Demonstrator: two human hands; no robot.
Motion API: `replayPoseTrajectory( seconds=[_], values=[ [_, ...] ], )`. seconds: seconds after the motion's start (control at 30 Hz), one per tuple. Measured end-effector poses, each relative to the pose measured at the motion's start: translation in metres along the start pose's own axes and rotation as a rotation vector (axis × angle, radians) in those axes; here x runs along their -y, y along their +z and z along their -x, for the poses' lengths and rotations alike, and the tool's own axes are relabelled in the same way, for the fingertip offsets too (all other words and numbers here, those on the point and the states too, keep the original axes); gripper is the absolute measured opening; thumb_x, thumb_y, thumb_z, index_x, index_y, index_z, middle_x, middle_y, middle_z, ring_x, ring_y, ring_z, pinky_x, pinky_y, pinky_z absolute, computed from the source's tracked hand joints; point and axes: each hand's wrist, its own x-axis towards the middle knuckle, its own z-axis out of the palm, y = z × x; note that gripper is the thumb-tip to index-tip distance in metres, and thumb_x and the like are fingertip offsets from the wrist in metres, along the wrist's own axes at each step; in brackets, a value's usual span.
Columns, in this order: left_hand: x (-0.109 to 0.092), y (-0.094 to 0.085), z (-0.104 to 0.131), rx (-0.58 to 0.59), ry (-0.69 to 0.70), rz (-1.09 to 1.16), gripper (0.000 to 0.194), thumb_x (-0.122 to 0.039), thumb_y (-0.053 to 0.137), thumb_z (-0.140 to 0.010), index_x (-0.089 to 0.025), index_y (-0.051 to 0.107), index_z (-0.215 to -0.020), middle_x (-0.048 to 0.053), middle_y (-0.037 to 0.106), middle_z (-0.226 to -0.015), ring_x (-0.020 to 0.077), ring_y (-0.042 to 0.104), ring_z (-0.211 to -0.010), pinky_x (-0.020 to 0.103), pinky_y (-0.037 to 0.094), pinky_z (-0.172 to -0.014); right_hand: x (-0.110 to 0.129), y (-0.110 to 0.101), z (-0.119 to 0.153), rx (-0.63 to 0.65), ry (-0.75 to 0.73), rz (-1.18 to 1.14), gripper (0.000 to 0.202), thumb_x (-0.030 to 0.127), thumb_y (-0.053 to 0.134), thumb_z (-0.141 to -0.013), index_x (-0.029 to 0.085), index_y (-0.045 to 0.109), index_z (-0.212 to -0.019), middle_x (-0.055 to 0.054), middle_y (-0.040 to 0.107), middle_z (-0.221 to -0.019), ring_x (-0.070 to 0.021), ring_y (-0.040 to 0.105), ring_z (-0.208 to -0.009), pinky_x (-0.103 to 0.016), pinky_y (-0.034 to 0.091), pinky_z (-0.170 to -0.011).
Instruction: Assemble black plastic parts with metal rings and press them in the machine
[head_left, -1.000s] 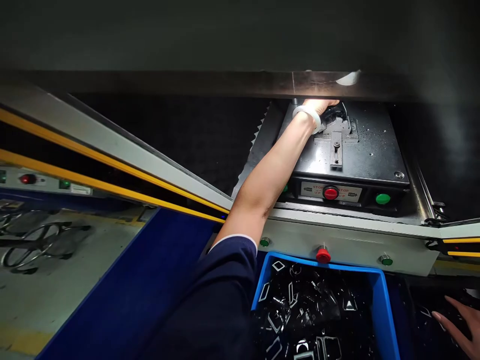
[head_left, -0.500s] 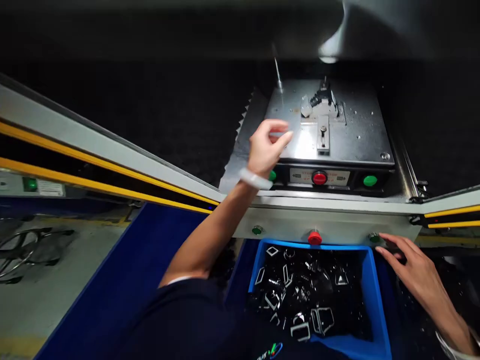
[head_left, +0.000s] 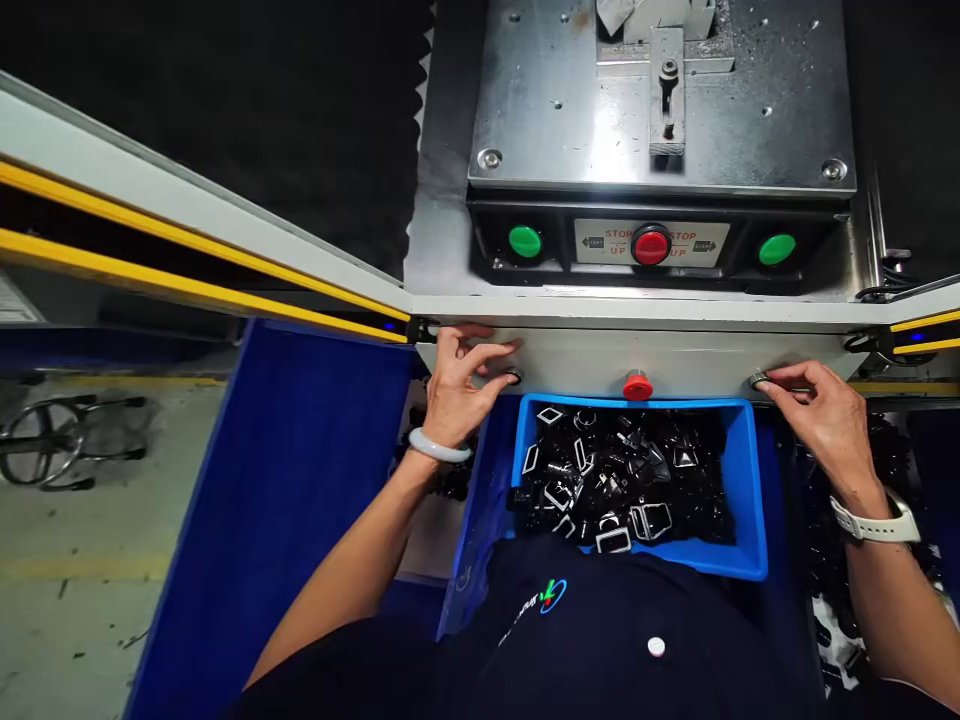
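My left hand (head_left: 459,392) is at the left button (head_left: 513,377) on the pale front panel (head_left: 577,355), thumb on the button, the other fingers apart and holding nothing. At the right button (head_left: 757,379) is my right hand (head_left: 821,415), with its thumb and forefinger at the button's edge and nothing held. Between the hands a red knob (head_left: 637,386) sticks out of the panel. Above it lies a metal plate (head_left: 555,140) with a clamp block (head_left: 667,95), cut off by the top edge. Two green buttons (head_left: 524,241) and a red one (head_left: 651,244) sit below the plate.
A blue bin (head_left: 750,500) of black and silver parts stands below the panel. Yellow-striped frame bars (head_left: 202,290) slant in from both sides. A wheeled chair base (head_left: 45,440) is on the floor at left. More black parts lie beyond the bin at right.
My left hand has come down from beside the plate to the left button. My right hand stays at the right button. The view has tilted down, so the upper fixture is partly out of frame.
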Motion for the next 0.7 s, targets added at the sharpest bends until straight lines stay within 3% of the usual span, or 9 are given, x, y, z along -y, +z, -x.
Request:
replayPoseTrajectory(
  seconds=[0.1,0.2,0.27,0.37,0.47,0.53,0.7],
  values=[
    [-0.017,0.008,0.011,-0.11,-0.073,-0.048,0.03,-0.032,0.077,-0.09,-0.023,0.075,-0.118,0.011,0.05,-0.135,0.0174,0.061,-0.087,0.038,0.059,-0.087,-0.001,0.009,0.005,-0.094,-0.054,0.082,0.026,0.049,0.066,-0.093,0.024,0.069,-0.097,-0.008,0.072,-0.104,-0.0231,0.069,-0.084,-0.041,0.059,-0.082],
    [-0.041,0.014,0.034,-0.229,-0.158,-0.097,0.031,-0.038,0.075,-0.093,-0.019,0.068,-0.117,0.011,0.052,-0.127,0.0212,0.062,-0.098,0.038,0.057,-0.091,0.005,0.02,0.022,-0.17,-0.177,0.231,0.031,0.049,0.058,-0.1,0.022,0.07,-0.109,-0.012,0.069,-0.112,-0.0274,0.066,-0.097,-0.045,0.055,-0.09],
    [-0.058,0.016,0.051,-0.181,-0.205,-0.161,0.031,-0.045,0.075,-0.093,-0.019,0.065,-0.107,0.009,0.058,-0.113,0.0248,0.061,-0.102,0.039,0.054,-0.09,0.012,0.034,0.04,-0.112,-0.283,0.271,0.029,0.044,0.052,-0.104,0.022,0.07,-0.111,-0.013,0.069,-0.112,-0.0282,0.064,-0.103,-0.045,0.053,-0.093],
    [-0.08,0.019,0.071,0.038,-0.221,-0.292,0.035,-0.051,0.079,-0.089,-0.02,0.065,-0.095,0.007,0.061,-0.102,0.0283,0.06,-0.099,0.042,0.05,-0.088,0.022,0.063,0.065,0.16,-0.422,0.253,0.027,0.041,0.047,-0.107,0.025,0.068,-0.113,-0.011,0.07,-0.109,-0.0282,0.065,-0.101,-0.042,0.054,-0.086],
    [-0.092,0.021,0.082,0.152,-0.2,-0.315,0.015,-0.035,0.076,-0.092,-0.021,0.069,-0.09,0.008,0.064,-0.102,0.0283,0.06,-0.099,0.043,0.047,-0.087,0.025,0.09,0.077,0.313,-0.495,0.295,0.031,0.043,0.046,-0.107,0.024,0.067,-0.12,-0.014,0.07,-0.111,-0.0324,0.065,-0.101,-0.045,0.056,-0.08],
    [-0.096,0.021,0.084,0.149,-0.2,-0.253,0.002,-0.022,0.071,-0.092,-0.022,0.071,-0.089,0.008,0.067,-0.105,0.0274,0.062,-0.1,0.043,0.047,-0.088,0.024,0.099,0.078,0.33,-0.511,0.307,0.033,0.041,0.043,-0.108,0.023,0.068,-0.118,-0.014,0.07,-0.108,-0.0324,0.065,-0.098,-0.045,0.057,-0.078],
    [-0.107,0.019,0.082,0.049,-0.086,0.199,0.011,-0.014,0.063,-0.097,-0.022,0.07,-0.097,0.009,0.07,-0.132,0.0262,0.066,-0.122,0.046,0.052,-0.103,0.022,0.096,0.073,0.315,-0.52,0.328,0.039,0.043,0.04,-0.109,0.02,0.071,-0.116,-0.014,0.072,-0.1,-0.0302,0.063,-0.095,-0.044,0.056,-0.081]
  ],
)
